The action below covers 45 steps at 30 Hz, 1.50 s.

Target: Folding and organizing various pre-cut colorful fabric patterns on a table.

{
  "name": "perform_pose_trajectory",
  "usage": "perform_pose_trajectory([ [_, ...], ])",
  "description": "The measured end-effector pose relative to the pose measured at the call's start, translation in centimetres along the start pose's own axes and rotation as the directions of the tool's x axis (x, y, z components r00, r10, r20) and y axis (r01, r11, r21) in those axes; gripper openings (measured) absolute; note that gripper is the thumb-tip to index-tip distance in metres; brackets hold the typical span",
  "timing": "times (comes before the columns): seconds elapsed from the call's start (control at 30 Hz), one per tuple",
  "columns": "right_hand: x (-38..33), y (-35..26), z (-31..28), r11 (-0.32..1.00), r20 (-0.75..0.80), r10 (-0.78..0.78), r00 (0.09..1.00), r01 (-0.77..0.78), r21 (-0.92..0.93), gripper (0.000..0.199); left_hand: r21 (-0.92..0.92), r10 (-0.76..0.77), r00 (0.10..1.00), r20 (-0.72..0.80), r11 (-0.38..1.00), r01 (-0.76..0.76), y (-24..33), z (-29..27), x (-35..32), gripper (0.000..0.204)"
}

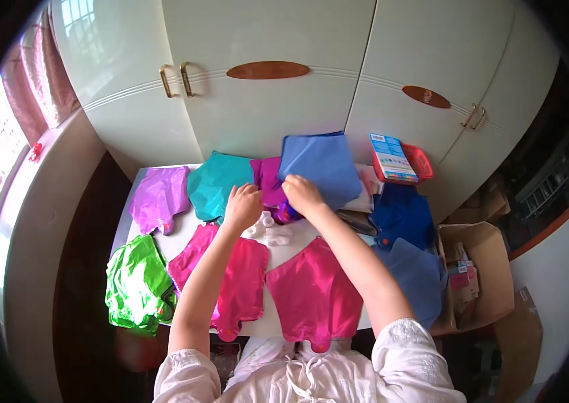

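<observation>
My right hand (pixel 303 195) grips the lower edge of a light blue fabric piece (pixel 321 168), raised at the back of the table. Fingers curled, my left hand (pixel 243 207) is beside the teal fabric piece (pixel 221 185); whatever it may hold is hidden. Between the hands lies a magenta-purple piece (pixel 268 176), with a small shiny purple bundle (pixel 286 213) just under my right hand. White plastic bits (pixel 274 232) sit on the tabletop below. Two pink pieces, one on the left (pixel 241 282) and one in the middle (pixel 315 292), lie along the near edge.
Lilac (pixel 160 198) and green (pixel 138 282) pieces lie at left; dark blue (pixel 402 215) and another light blue piece (pixel 412 275) at right. A red basket (pixel 421 163) with a packet stands at the back right. A cardboard box (pixel 493 248) is beside the table; cabinets (pixel 264 107) rise behind.
</observation>
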State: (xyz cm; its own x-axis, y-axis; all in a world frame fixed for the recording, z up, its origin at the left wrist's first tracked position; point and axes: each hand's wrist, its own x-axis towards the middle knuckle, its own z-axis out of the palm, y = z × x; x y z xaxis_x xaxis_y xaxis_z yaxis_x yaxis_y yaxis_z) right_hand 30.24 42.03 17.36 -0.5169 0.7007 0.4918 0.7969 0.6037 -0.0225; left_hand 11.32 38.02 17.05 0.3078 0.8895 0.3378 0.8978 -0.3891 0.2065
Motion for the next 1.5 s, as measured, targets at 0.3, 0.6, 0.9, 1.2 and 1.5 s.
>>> perform_pose_trajectory([
  [0.3,0.4,-3.3,4.3,0.998,0.126,-0.002,0.992,-0.006,0.065,0.014,-0.009,-0.024,0.996,0.091,1.0,0.025,-3.6,1.2,-1.9,0.03],
  [0.6,1.0,-2.4,4.0,0.815,0.157,0.397,0.904,-0.426,0.394,0.014,-0.095,0.086,0.996,-0.038,0.992,-0.089,-2.5,1.2,-1.1,0.032],
  [0.9,0.9,-1.7,4.3,0.513,0.294,0.574,0.765,-0.615,0.599,0.018,-0.025,0.206,0.977,-0.054,0.978,-0.207,-1.7,2.4,-0.4,0.04],
  [1.2,0.9,4.8,3.4,-0.159,0.438,0.652,0.62,-0.453,0.877,0.006,0.087,0.279,0.928,0.248,0.948,-0.308,-1.3,3.5,0.6,0.028],
  [1.5,0.2,15.5,-10.9,0.084,-0.042,0.94,0.339,-0.109,0.99,0.013,0.132,0.232,0.911,0.341,0.948,-0.291,-0.8,3.3,0.9,0.03],
])
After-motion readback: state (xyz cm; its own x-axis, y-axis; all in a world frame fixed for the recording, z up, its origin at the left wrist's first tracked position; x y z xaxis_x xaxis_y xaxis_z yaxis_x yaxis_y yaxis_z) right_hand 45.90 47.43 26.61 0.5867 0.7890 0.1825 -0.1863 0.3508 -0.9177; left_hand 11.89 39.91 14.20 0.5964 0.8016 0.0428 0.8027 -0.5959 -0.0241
